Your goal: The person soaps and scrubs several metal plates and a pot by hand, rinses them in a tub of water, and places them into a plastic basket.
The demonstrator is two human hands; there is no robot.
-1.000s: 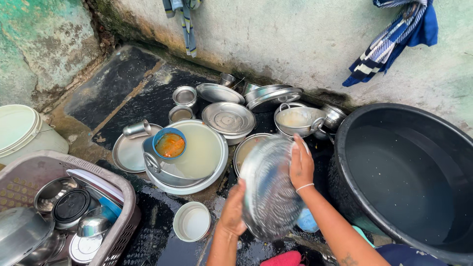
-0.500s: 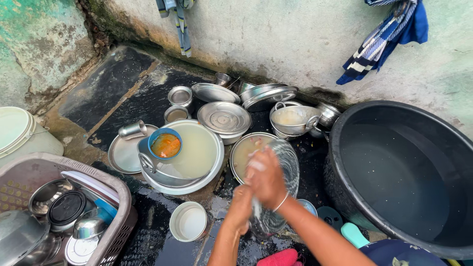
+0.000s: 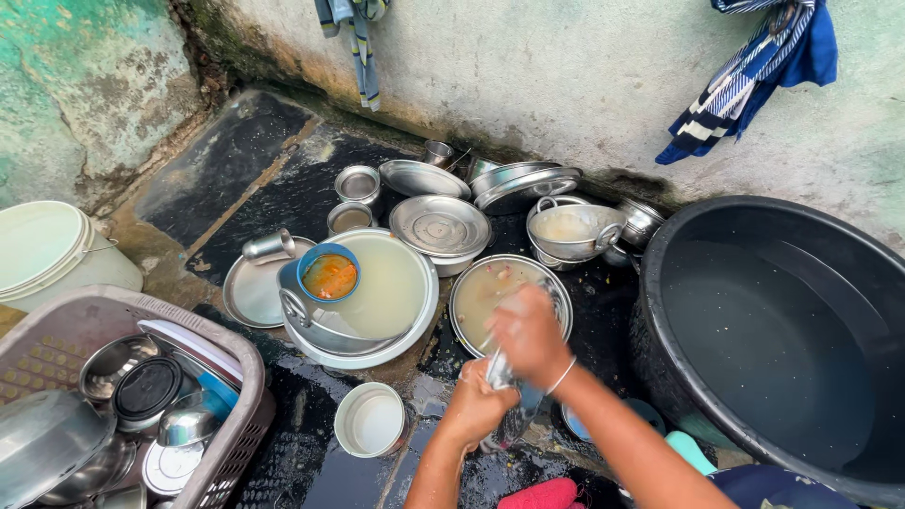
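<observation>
I hold a round steel plate [image 3: 510,416] almost edge-on, low over the wet black floor; it is blurred. My left hand [image 3: 474,409] grips its lower left edge. My right hand [image 3: 528,336], soapy and with a thin bangle at the wrist, presses on the plate's upper part. Just behind my hands lies a steel dish [image 3: 483,287] holding cloudy water with food scraps.
A big black tub [image 3: 702,221] of water fills the right. At left, a plastic basket [image 3: 236,353] holds steel bowls and lids, next to a white bucket [image 3: 47,250]. Ahead: a steel basin [image 3: 396,292] holding a blue bowl [image 3: 327,274], a white bowl [image 3: 370,421], several steel pots and plates.
The plate has turned from facing me to nearly edge-on and dropped lower. My right hand slid from its far rim down over it, uncovering the dish of cloudy water behind.
</observation>
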